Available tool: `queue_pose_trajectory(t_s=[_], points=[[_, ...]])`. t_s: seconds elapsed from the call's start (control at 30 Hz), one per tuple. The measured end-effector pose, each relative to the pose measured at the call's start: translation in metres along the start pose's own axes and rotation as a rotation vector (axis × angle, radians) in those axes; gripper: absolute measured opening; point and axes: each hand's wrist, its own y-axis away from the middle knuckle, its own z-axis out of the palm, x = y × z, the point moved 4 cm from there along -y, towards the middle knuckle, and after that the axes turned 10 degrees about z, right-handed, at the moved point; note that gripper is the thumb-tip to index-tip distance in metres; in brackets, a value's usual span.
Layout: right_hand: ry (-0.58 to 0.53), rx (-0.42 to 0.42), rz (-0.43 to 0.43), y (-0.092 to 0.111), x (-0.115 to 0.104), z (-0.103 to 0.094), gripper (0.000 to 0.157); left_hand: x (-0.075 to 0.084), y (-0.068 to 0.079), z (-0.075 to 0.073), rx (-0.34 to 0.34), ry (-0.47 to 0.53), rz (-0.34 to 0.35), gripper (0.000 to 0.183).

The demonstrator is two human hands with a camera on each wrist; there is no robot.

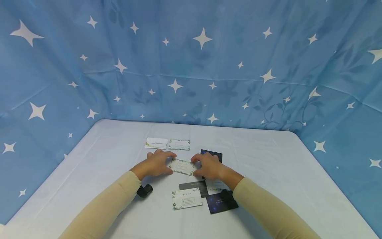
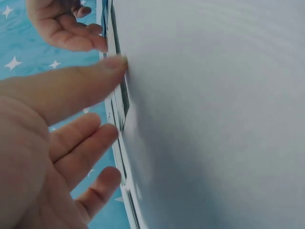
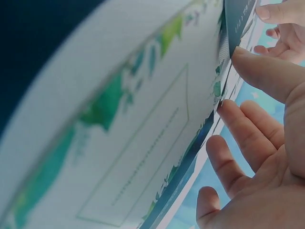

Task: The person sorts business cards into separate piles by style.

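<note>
Between the two hands is a white business card with a green leaf border (image 1: 182,166), slightly tilted, at or just above the table. My left hand (image 1: 156,163) holds its left end, index finger at the far corner and thumb at the near one. At the other end my right hand (image 1: 209,166) holds it likewise by thumb and index finger. In the left wrist view the thumb (image 2: 90,81) reaches straight to the card edge, with the other fingers loosely bent. The right wrist view shows the thumb (image 3: 264,71) and fingertips along an edge seen almost side-on.
Beyond the hands lie a white card with a yellow-green curve (image 1: 156,143) and another leafy card (image 1: 179,144). Nearer, a white leafy card (image 1: 187,199) overlaps a grey card (image 1: 185,186). Below the right forearm are a leafy card (image 3: 143,143) and a dark blue card (image 1: 219,203).
</note>
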Motion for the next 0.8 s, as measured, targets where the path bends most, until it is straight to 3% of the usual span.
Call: queue_pose_trajectory(t_s=[0.33,0.57,0.8], points=[[0.001,-0.014,0.009,0.0001,-0.0018,0.0004,0.054,-0.0025,-0.0032,-0.0003,0.018,0.029,0.01,0.051],[-0.04,-0.015,-0.004,-0.0026,-0.0038,0.0007,0.052,-0.0014,-0.006,0.0004,0.016,0.078,-0.014,0.055],[-0.073,0.003,-0.026,-0.0024,-0.0035,-0.0002,0.049,-0.0001,-0.0033,0.0014,0.033,0.033,-0.02,0.063]])
